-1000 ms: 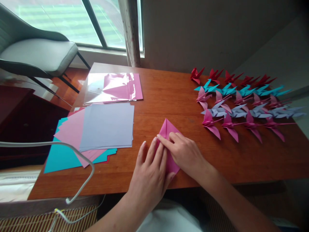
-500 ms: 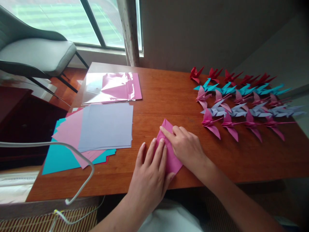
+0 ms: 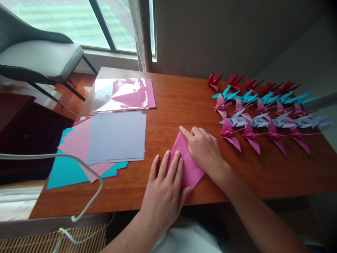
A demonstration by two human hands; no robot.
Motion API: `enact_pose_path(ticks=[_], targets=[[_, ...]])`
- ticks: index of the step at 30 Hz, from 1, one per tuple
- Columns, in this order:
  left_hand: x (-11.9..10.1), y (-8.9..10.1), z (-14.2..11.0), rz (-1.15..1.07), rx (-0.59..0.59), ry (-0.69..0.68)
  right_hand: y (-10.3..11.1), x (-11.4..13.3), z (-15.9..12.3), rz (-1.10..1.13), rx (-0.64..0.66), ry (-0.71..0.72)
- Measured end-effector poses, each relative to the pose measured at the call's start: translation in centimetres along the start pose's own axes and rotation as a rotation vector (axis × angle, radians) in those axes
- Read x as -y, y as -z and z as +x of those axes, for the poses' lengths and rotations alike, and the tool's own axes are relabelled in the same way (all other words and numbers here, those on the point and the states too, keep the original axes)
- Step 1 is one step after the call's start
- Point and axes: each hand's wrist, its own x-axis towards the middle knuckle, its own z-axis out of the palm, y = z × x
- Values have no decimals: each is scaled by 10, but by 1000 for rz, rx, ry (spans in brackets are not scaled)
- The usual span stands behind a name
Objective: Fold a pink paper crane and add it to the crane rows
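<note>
Between 10 and 11 o'clock from the folded pink paper [image 3: 187, 166], a glossy clear packet [image 3: 101, 93] shows pink sheets [image 3: 150, 95] inside. Everything lies on a brown wooden table [image 3: 179, 95], with a chair [image 3: 42, 58] beyond at 10 and a window [image 3: 65, 26] at 11. Loose coloured sheets [image 3: 118, 137] fan out towards 9. Paper cranes stand at 2 in five rows: five red cranes [image 3: 214, 81], four magenta cranes [image 3: 229, 130], the rest overlapping too much to count. Of two hands, the left hand [image 3: 164, 188] lies at 7, fingers spread, pressing the paper; the right hand [image 3: 206, 146] extends its index finger to the 12 o'clock corner, other fingers curled, thumb hidden, so I cannot tell if they pinch.
</note>
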Motion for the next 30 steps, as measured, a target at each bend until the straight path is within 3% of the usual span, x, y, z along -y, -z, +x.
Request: enact_pose_path(ticks=[5, 21, 24, 30], targets=[[0, -1, -1, -9, -5, 8, 0, 3, -9, -2, -88, -21], [-2, -5, -2, -58, -14, 27, 0, 8, -41, 98, -43, 382], [-2, -5, -2, -62, -15, 33, 0, 4, -37, 57, -41, 350], [1, -2, -2, -36, -3, -1, 4, -2, -15, -68, 8, 145]])
